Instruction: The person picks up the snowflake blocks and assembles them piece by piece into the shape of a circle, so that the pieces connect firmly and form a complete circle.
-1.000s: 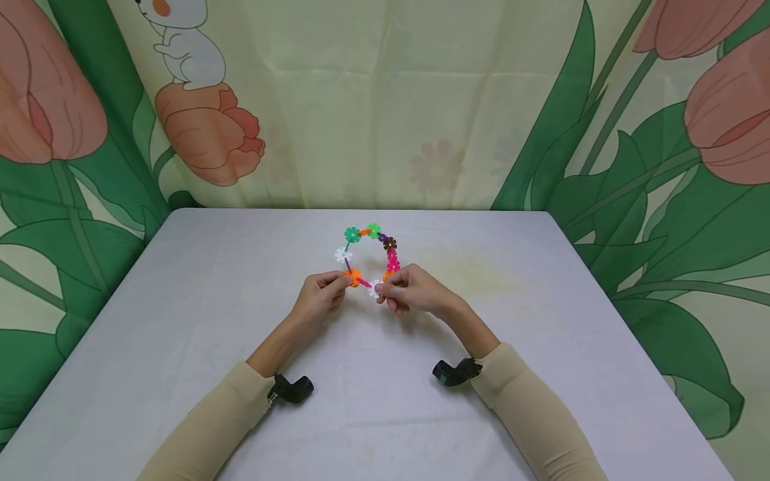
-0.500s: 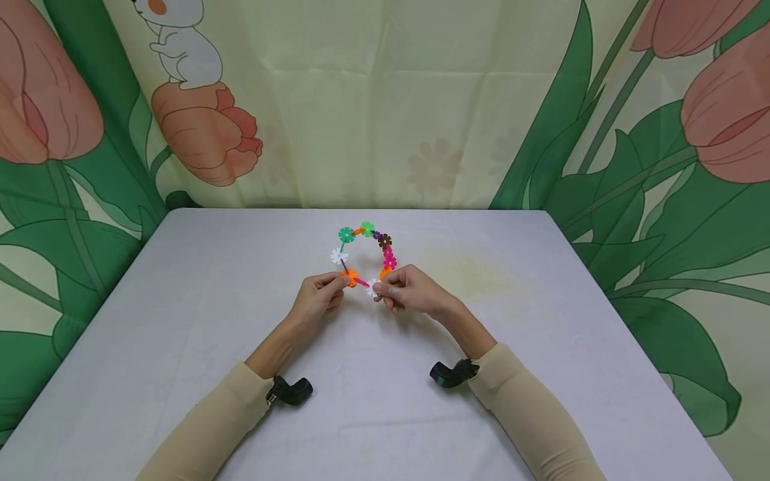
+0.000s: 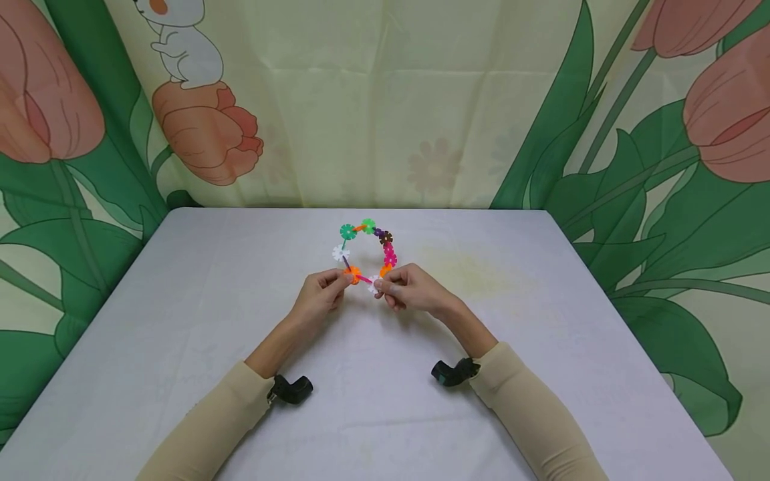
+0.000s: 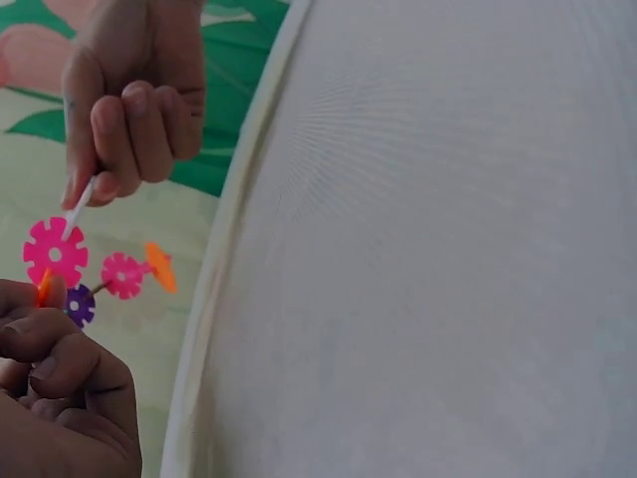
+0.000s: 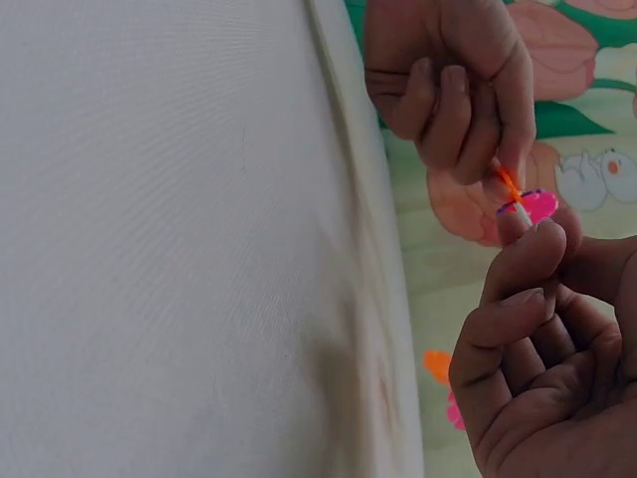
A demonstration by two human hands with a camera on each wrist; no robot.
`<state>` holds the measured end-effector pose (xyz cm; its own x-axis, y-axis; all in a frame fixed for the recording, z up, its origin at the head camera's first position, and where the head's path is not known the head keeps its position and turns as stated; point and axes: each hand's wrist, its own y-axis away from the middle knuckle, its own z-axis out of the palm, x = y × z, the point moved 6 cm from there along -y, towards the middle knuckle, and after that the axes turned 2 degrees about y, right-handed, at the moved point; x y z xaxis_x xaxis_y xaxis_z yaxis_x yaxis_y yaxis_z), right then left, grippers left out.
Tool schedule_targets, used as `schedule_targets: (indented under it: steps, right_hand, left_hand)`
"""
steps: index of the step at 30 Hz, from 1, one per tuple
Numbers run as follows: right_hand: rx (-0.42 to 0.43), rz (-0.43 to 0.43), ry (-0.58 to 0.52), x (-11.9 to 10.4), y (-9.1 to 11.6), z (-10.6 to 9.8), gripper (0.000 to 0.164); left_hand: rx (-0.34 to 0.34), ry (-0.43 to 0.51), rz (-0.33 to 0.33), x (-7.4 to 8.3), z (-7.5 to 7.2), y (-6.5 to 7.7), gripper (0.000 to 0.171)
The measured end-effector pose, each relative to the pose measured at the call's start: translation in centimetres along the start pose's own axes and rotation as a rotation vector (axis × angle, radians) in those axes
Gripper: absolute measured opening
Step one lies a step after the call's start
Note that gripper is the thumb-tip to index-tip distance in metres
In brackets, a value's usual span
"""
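Upright between the hands stands a ring of linked snowflake discs (image 3: 390,254), small notched plastic pieces in green, white, orange, pink, brown and purple. My left hand (image 3: 319,294) pinches the orange disc (image 3: 353,274) at the ring's lower left between thumb and fingertips. With thumb and forefinger, my right hand (image 3: 415,288) grips the white disc (image 3: 371,288) at the bottom. A pink disc (image 4: 56,252) joins these two. In the right wrist view, fingertips partly cover the white and orange discs, and an orange piece (image 5: 438,365) shows behind the right hand.
A white cloth covers the table (image 3: 361,401). Behind it hangs a printed curtain (image 3: 373,133) with tulips, a carrot and a rabbit. Both sleeves carry a black wrist camera, one on the left (image 3: 291,389) and one on the right (image 3: 455,372).
The disc ring has shifted very slightly to the left in the head view. Both hands keep the same pinch on their discs.
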<state>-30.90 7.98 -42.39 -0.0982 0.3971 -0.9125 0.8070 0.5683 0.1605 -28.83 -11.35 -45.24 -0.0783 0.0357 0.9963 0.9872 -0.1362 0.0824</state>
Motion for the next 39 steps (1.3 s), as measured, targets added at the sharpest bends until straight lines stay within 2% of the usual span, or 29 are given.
schedule_targets:
  steps: [5, 9, 12, 16, 21, 24, 27, 29, 31, 33, 35, 39]
  right_hand:
    - [0.032, -0.049, -0.018, -0.2, -0.2, 0.1, 0.036]
    - [0.041, -0.076, -0.028, -0.3, -0.2, 0.4, 0.037]
    - [0.040, -0.103, -0.012, -0.6, -0.3, 0.8, 0.036]
    - [0.037, -0.138, 0.034, -0.9, -0.3, 1.1, 0.035]
    - [0.056, -0.148, 0.103, -0.9, -0.4, 0.8, 0.036]
    - [0.143, -0.138, 0.105, -0.7, -0.4, -0.3, 0.036]
    - [0.319, -0.112, 0.086, -0.5, -0.1, -2.1, 0.034]
    - [0.429, -0.063, 0.101, -0.1, 0.2, -3.2, 0.032]
    - [0.472, 0.010, 0.107, 0.5, 0.3, -3.9, 0.032]
    - [0.439, 0.090, 0.059, 1.4, 0.1, -4.0, 0.037]
    - [0.364, 0.154, -0.035, 2.2, -0.3, -3.7, 0.044]
    - [0.259, 0.207, -0.257, 3.2, -0.9, -3.1, 0.051]
  left_hand:
    - [-0.014, 0.053, -0.040, -0.2, 0.2, -0.2, 0.030]
    - [-0.083, 0.072, -0.071, -0.4, 0.9, -0.1, 0.028]
    - [-0.131, 0.048, -0.055, -0.3, 1.4, 0.0, 0.032]
    - [-0.138, 0.033, -0.017, 0.0, 1.6, 0.2, 0.034]
    - [-0.148, 0.060, 0.017, 0.3, 1.5, 0.3, 0.029]
    - [-0.164, 0.079, 0.013, 0.3, 1.5, 0.2, 0.027]
    - [-0.181, 0.096, 0.004, 0.2, 1.7, 0.1, 0.027]
    - [-0.191, 0.099, 0.004, 0.2, 1.8, 0.1, 0.028]
    - [-0.200, 0.101, 0.008, 0.3, 1.9, 0.1, 0.028]
    - [-0.202, 0.100, 0.009, 0.3, 2.0, 0.2, 0.028]
    - [-0.200, 0.099, 0.006, 0.3, 2.0, 0.2, 0.027]
    - [-0.203, 0.103, -0.001, 0.4, 2.1, 0.3, 0.028]
